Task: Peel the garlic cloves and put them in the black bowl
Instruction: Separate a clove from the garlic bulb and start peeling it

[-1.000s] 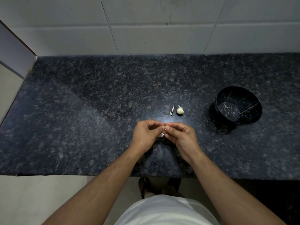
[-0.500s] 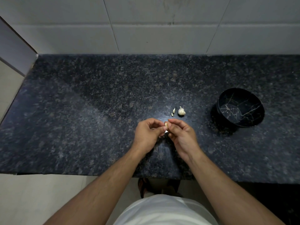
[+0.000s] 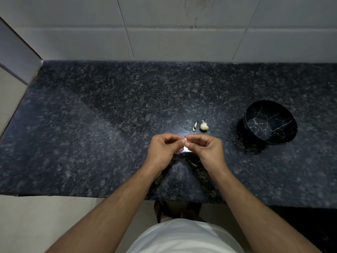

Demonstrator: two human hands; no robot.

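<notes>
1. Left hand (image 3: pixel 162 150) and right hand (image 3: pixel 204 150), fingers curled, meet above the counter (image 3: pixel 91 143), pinching one clove (image 3: pixel 185 140) between their fingertips.
2. Garlic head (image 3: pixel 203 126) and two loose cloves (image 3: pixel 195 126) lie just beyond the hands.
3. Bowl (image 3: pixel 270 122): well right, apart.

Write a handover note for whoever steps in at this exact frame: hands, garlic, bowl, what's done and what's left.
Left hand and right hand: both pinch one garlic clove between their fingertips above the counter.
Garlic bulb and two small cloves lie on the counter just beyond the hands.
Black bowl sits to the right, with no garlic visible inside.
Done: nothing in the bowl.
Left: finish peeling this clove, bowl it, then the rest.
</notes>
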